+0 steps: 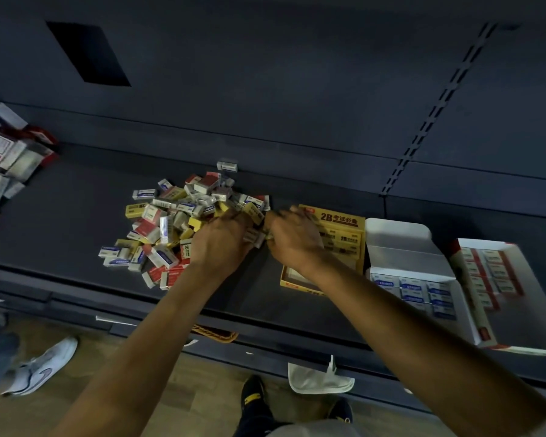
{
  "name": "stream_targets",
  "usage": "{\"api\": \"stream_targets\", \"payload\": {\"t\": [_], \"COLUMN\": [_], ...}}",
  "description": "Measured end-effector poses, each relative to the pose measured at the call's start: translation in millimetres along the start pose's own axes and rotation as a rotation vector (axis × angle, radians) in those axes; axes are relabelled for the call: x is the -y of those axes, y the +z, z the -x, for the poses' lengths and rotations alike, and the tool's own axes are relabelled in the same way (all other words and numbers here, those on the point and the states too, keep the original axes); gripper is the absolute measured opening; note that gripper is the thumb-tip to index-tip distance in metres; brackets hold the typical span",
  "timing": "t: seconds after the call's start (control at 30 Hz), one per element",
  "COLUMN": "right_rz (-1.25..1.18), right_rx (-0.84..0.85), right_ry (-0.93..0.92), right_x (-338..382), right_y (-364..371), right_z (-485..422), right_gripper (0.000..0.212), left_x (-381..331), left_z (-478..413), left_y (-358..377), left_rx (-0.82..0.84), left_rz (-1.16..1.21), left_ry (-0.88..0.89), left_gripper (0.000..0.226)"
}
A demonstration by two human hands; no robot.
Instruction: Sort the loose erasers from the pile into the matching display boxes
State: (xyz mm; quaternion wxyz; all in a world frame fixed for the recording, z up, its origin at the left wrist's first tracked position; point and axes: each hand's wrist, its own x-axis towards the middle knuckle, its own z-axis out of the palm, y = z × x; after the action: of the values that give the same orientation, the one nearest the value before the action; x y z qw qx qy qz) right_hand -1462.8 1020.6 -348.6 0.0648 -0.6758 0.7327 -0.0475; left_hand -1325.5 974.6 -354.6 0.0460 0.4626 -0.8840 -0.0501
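A pile of loose erasers (177,222) in yellow, red and blue-and-white sleeves lies on the dark shelf (60,216). My left hand (221,241) is over the pile's right edge, fingers curled around some erasers (255,237). My right hand (292,236) meets it there, fingers curled, blurred by motion; what it holds is unclear. Right of the hands stands a yellow display box (344,234) marked 2B, then a white box (404,272) with blue-labelled erasers, then a red-trimmed box (492,279) with red-labelled erasers.
More boxed goods (7,162) are stacked at the shelf's far left. One eraser (227,165) sits alone behind the pile. Below the shelf edge are the floor, my dark shoes (256,395), another person's white sneaker (41,367) and a white bag (319,380).
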Motion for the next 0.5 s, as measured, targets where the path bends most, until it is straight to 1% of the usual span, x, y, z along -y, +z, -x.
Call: {"api": "stream_targets", "payload": {"t": [0.13, 0.2, 0.33, 0.43, 0.5], "right_rz": [-0.042, -0.093, -0.262, -0.403, -0.474], "right_rx": [-0.053, -0.067, -0.113, -0.123, -0.111], "right_ry": [-0.006, -0.01, -0.003, 0.054, 0.103], "right_x": [-5, -8, -19, -29, -34], "right_y": [-3, -7, -14, -20, -25], "right_z": [4, 7, 17, 28, 37], "right_gripper": [0.036, 0.036, 0.032, 0.028, 0.026], "left_x": [-2, -3, -7, -14, -18], "left_z": [2, 4, 10, 13, 14], "left_y": [1, 1, -1, -3, -3], "left_rx": [0.0, -0.031, -0.092, -0.127, -0.16], "left_rz": [0.002, 0.069, 0.187, 0.261, 0.298], "left_ry": [0.02, 0.026, 0.043, 0.037, 0.071], "left_gripper": [0.04, 0.039, 0.036, 0.036, 0.034]}}
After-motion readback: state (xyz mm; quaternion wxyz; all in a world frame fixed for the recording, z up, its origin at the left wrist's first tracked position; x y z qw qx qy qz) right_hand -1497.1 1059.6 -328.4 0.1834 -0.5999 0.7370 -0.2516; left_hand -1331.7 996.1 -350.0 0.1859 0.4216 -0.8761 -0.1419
